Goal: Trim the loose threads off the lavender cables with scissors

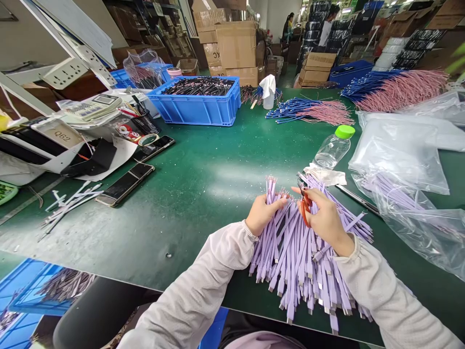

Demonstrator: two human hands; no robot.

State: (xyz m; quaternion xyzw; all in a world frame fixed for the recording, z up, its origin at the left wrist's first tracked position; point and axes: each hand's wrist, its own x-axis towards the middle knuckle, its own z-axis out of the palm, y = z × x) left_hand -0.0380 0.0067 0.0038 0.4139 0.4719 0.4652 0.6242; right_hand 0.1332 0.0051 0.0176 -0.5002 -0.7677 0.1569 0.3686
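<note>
A heap of short lilac USB cables point(298, 261) lies at the table's front edge, plugs toward me and bare wire ends away. My left hand point(267, 211) is closed around a few of these cables near their stripped pinkish ends. Orange-handled cutters point(305, 208) are gripped in my right hand point(325, 218), their dark jaws pointing up and away, close to the wire ends. Between the two hands some thin wire ends show; whether the jaws touch any of them I cannot tell. Fingers of the right hand partly hide the handles.
Behind the heap stand a clear bottle point(332, 150) with a green cap and a white tissue point(325, 174). Plastic bags point(399, 150) lie right. A blue bin point(198, 102) of dark parts, blue-and-pink wires point(312, 110) and a phone point(125, 184) are on the green table point(196, 165).
</note>
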